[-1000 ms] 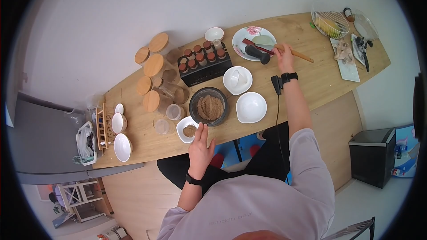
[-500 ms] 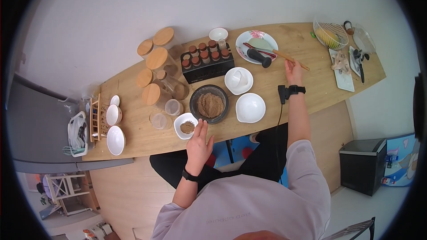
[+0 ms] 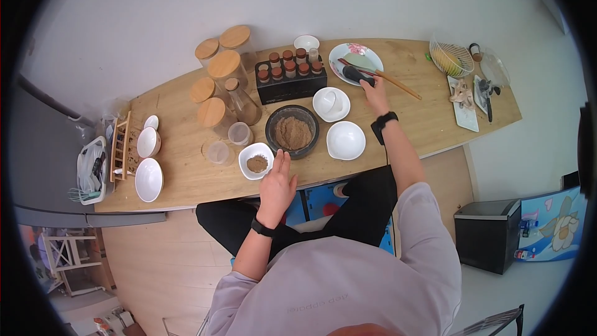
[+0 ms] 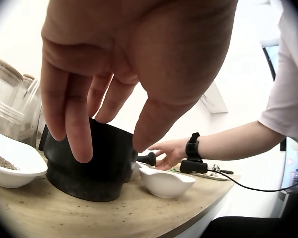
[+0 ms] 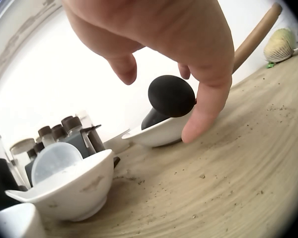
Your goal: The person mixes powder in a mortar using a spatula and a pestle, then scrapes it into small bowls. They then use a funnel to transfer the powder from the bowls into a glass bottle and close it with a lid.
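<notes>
Head view: right hand (image 3: 375, 96) shifted from wooden handle (image 3: 399, 85) toward pestle (image 3: 354, 74).

Even light; dark, curved edges; hands (image 4: 131, 59) (image 5: 181, 39) shadowed against washed-out white.

The mortar (image 3: 314, 132), with powder (image 3: 292, 132) in it, stood between a bowl (image 3: 245, 154) at its front left and two bowls (image 3: 346, 141) on its right. Behind it stood the jar rack (image 3: 292, 93); right of that, the pestle (image 3: 356, 74) lay on the plate (image 3: 336, 56).

The pestle (image 5: 171, 95) looks matt — white bowl (image 3: 346, 141) glossy, tabletop (image 3: 186, 127) wooden.
</notes>
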{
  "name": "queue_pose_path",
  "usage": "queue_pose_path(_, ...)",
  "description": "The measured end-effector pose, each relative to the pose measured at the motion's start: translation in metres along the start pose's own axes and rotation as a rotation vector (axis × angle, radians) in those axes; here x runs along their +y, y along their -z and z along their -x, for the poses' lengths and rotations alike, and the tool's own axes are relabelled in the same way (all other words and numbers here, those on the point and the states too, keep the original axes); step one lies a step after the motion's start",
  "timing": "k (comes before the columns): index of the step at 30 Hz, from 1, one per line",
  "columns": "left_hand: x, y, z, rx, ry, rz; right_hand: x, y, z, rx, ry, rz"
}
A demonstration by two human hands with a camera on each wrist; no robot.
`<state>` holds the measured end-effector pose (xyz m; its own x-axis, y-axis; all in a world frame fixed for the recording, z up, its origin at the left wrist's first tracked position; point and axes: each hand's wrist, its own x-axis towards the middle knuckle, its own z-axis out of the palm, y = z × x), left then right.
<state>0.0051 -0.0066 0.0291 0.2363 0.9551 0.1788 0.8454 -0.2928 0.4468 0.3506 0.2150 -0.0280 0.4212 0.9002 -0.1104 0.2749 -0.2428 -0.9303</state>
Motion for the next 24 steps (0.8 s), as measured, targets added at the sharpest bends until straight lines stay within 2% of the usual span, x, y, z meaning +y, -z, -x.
queue_pose_path(3,-0.004,-0.004,0.002,0.037,-0.058,-0.046,0.011,-0.022,-0.023,0.092,-0.100,-0.081)
queue_pose_path(6,-0.006,-0.005,0.001,0.048,-0.077,-0.062,0.014,-0.027,-0.040,0.099,-0.159,-0.241)
queue_pose_path(9,-0.007,-0.005,0.002,0.043,-0.074,-0.053,0.008,-0.025,-0.046,0.090,-0.178,-0.434)
queue_pose_path(12,-0.010,-0.007,0.003,0.053,-0.083,-0.045,-0.005,-0.018,-0.045,0.116,-0.167,-0.449)
queue_pose_path(16,-0.009,-0.008,0.003,0.011,-0.050,-0.025,-0.034,-0.004,-0.037,0.047,-0.039,-0.435)
queue_pose_path(18,-0.006,-0.004,0.003,0.024,-0.053,-0.012,-0.051,0.005,-0.038,0.009,0.028,-0.289)
queue_pose_path(22,-0.014,-0.011,0.003,0.015,-0.054,0.003,-0.142,0.020,0.028,-0.207,0.231,-0.008)
queue_pose_path(23,-0.017,-0.015,0.003,0.114,-0.108,-0.004,-0.158,0.020,0.042,-0.264,0.317,0.052)
queue_pose_path(24,-0.018,-0.013,0.002,0.106,-0.110,0.021,-0.172,0.018,0.056,-0.320,0.403,0.114)
